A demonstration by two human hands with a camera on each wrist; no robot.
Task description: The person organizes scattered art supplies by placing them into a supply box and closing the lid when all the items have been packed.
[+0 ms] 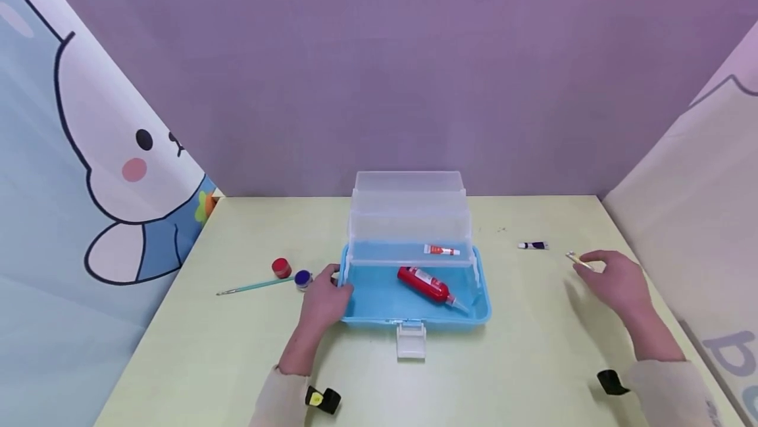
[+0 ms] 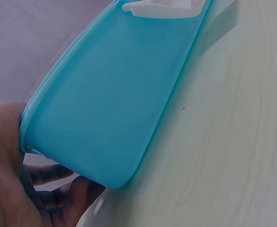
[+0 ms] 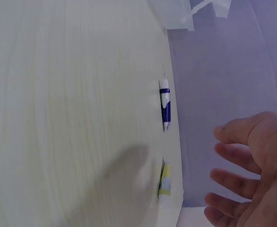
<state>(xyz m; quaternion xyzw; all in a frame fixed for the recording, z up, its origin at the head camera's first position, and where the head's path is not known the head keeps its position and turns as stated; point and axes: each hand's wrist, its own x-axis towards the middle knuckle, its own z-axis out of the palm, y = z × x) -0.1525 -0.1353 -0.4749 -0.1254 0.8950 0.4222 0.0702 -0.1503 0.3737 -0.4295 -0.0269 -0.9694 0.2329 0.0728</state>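
A light blue plastic box [image 1: 379, 292] stands at the middle of the table with its clear lid [image 1: 408, 203] raised. My left hand [image 1: 324, 299] grips the box's left wall, thumb over the rim; the left wrist view shows the fingers around the outer corner. Inside the box lie a red squeeze bottle [image 1: 423, 283] with a clear nozzle and a small red-and-white paint tube [image 1: 441, 251]. At the right, my right hand [image 1: 616, 279] reaches over a yellow-and-white paint tube [image 3: 165, 182]. Its fingers are spread apart in the right wrist view, and the tube lies on the table.
A blue-and-white paint tube [image 1: 533, 245] lies left of the right hand. Left of the box are a red paint pot [image 1: 281, 268], a dark blue-lidded pot [image 1: 303, 279] and a teal paintbrush [image 1: 257, 287]. A purple wall [image 1: 408, 72] rises behind the table.
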